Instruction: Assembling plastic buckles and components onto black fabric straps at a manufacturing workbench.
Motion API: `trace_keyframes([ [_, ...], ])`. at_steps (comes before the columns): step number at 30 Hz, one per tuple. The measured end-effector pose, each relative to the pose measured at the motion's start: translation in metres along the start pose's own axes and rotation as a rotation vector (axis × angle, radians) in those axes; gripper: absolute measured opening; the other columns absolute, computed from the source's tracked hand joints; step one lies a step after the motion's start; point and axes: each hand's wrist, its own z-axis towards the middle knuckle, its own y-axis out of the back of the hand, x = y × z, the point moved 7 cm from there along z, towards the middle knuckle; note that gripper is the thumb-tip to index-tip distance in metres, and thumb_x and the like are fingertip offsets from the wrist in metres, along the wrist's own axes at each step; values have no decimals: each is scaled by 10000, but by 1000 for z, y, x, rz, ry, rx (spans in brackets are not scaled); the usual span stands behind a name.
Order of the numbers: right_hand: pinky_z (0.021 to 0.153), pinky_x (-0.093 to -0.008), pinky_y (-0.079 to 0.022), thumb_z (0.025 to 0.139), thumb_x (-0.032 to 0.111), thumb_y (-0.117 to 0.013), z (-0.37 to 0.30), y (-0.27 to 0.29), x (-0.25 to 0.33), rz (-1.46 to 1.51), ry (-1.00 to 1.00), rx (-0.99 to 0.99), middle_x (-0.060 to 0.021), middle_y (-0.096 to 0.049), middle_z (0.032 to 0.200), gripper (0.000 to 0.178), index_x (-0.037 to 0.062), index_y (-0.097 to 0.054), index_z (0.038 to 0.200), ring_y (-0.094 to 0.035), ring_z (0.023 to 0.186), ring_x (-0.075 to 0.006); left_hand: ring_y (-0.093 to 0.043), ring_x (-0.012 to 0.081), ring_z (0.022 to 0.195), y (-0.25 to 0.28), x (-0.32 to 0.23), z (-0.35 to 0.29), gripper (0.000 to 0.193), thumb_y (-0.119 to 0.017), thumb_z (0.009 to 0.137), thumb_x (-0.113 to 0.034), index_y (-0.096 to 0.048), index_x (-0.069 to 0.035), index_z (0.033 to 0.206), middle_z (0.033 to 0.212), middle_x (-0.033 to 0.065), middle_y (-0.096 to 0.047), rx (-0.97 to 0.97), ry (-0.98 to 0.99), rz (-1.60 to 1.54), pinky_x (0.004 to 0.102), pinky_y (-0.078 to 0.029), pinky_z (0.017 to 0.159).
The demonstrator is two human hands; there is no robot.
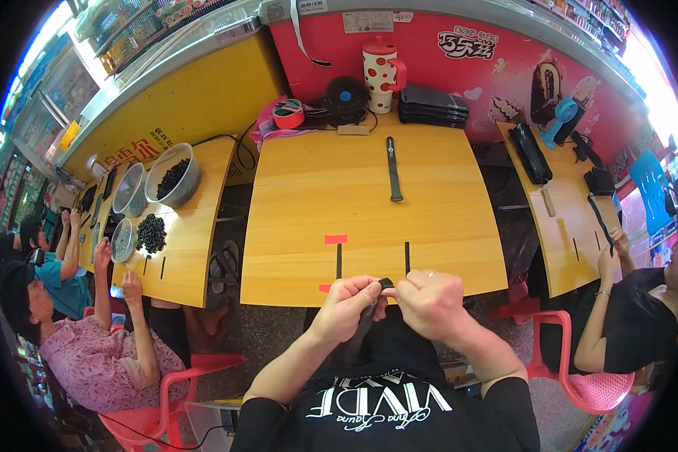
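Note:
Over the near edge of the wooden table, my left hand (pixel 345 307) pinches a black strap (pixel 386 284), whose end curls up between my two hands. The rest of it seems to hang below my fingers. My right hand (pixel 435 303) is closed in a fist right beside that curled end; its fingertips are hidden, but it appears to grip the strap too. Another dark strap (pixel 394 172) lies lengthwise on the far half of the table (pixel 301 196), well beyond my hands.
Red tape (pixel 336 239) and black strips (pixel 407 258) mark the tabletop. At the back stand a spotted tumbler (pixel 380 79), stacked black pouches (pixel 432 107) and a tape roll (pixel 288 114). Tubs of black pieces (pixel 175 177) occupy the left table. Co-workers sit either side on pink chairs (pixel 557 354).

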Motion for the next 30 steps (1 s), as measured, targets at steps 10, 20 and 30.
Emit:
trace_keyframes([
  [10, 395, -284, -313, 802, 233, -651, -17, -10, 26, -559, 70, -179, -6, -390, 565, 276, 122, -498, 601, -471, 475, -141, -588, 143, 684, 0, 16, -1, 241, -518, 993, -189, -611, 33, 984, 834, 95, -657, -129, -34, -319, 264, -489, 647],
  [20, 463, -378, -409, 788, 241, -722, 4, 9, -11, 101, -149, 122, -79, -549, 620, 279, 79, -527, 672, -582, 562, -279, -579, 112, 715, 0, -6, -7, 227, -569, 964, -151, -603, 31, 1095, 864, 56, -640, -36, -34, 32, 247, -472, 654],
  [30, 442, -338, -404, 723, 171, -634, 13, 0, 17, -309, 184, 216, -57, -528, 620, 126, 88, -549, 682, -583, 559, -221, -568, 79, 650, -4, -2, -1, 259, -543, 985, -243, -637, -3, 952, 749, 12, -610, -78, -7, 0, 207, -438, 572],
])
